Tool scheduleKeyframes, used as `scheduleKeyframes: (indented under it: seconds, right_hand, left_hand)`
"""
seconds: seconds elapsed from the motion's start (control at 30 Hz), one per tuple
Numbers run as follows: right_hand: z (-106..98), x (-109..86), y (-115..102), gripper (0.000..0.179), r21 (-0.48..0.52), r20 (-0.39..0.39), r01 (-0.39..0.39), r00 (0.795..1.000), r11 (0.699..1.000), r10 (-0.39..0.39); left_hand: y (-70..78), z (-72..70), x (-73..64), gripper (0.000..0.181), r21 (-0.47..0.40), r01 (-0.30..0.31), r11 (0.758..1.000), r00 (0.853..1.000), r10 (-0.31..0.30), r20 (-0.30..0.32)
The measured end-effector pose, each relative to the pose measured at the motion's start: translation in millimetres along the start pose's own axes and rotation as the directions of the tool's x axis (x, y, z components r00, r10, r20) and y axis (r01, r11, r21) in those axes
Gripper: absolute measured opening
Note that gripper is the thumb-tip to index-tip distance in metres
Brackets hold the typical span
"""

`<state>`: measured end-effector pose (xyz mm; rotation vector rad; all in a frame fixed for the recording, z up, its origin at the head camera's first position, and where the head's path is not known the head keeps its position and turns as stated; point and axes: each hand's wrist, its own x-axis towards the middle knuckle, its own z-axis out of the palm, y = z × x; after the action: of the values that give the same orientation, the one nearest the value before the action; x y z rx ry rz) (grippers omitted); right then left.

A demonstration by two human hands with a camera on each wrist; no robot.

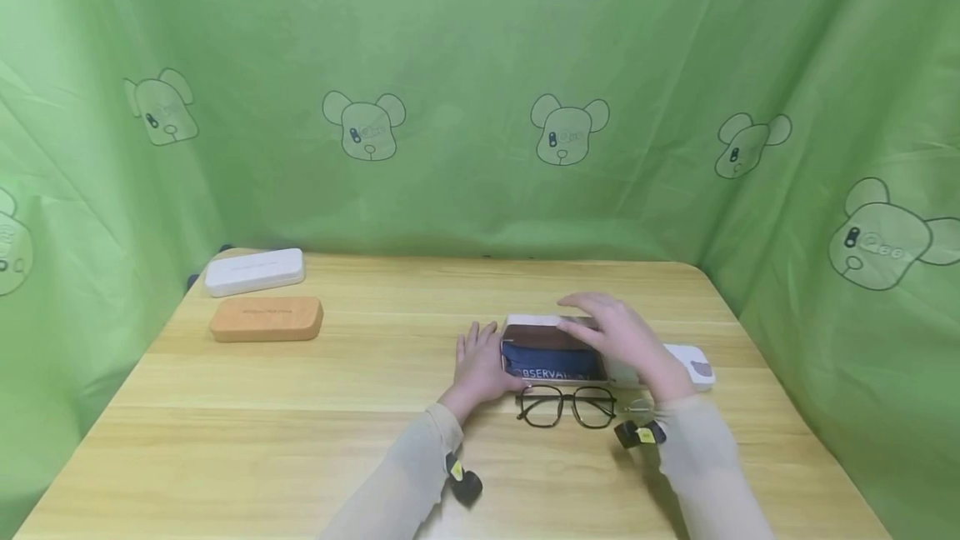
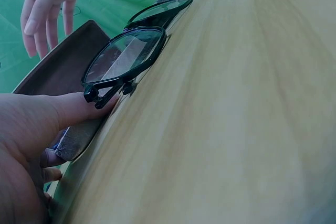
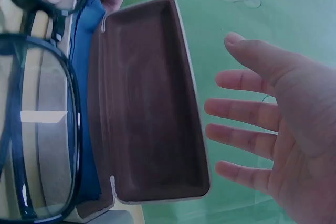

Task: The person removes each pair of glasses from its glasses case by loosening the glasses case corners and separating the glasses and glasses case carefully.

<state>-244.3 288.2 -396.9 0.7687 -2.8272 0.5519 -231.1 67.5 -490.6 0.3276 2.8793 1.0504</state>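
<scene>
A glasses case (image 1: 551, 335) stands with its lid raised, showing brown lining (image 3: 149, 103). Inside it lies a folded navy cloth (image 1: 551, 359) with white lettering. My left hand (image 1: 480, 365) holds the case's left end, thumb along the front edge and fingers round the side. Black-framed eyeglasses (image 1: 558, 407) sit on the table just in front of the case, close to that thumb. My right hand (image 1: 618, 336) is spread beside the raised lid, fingers fairly straight, with a gap between fingertips and lid in the right wrist view.
A white case (image 1: 692, 365) with a grey patch lies partly behind the right wrist. Thin-rimmed glasses (image 1: 637, 407) are near that wrist. At the far left of the wooden table (image 1: 300, 423) are another white case (image 1: 255, 271) and an orange case (image 1: 267, 319). Green curtain (image 1: 465, 190) surrounds the table.
</scene>
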Motion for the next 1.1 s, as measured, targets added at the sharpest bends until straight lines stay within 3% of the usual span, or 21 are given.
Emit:
scheduleKeyframes:
  seconds: [0.6,0.87,1.1]
  right_hand:
    - [16.3,19.7,41.0,0.059,0.072,0.17,-0.093,0.982,0.993,0.08]
    - [18.9,20.0,47.4,0.064,0.121,0.284,-0.164,0.951,0.979,0.124]
    - [19.3,17.4,45.6,0.066,0.107,0.346,-0.174,0.929,0.979,0.127]
  left_hand:
    - [-1.8,0.4,1.4,0.099,0.004,-0.004,1.0,1.0,0.004,0.002]
    - [-1.6,-0.5,1.7,0.101,0.007,-0.004,1.0,1.0,0.004,0.001]
    - [-1.7,-1.1,0.1,0.103,0.014,-0.014,1.0,1.0,0.014,-0.003]
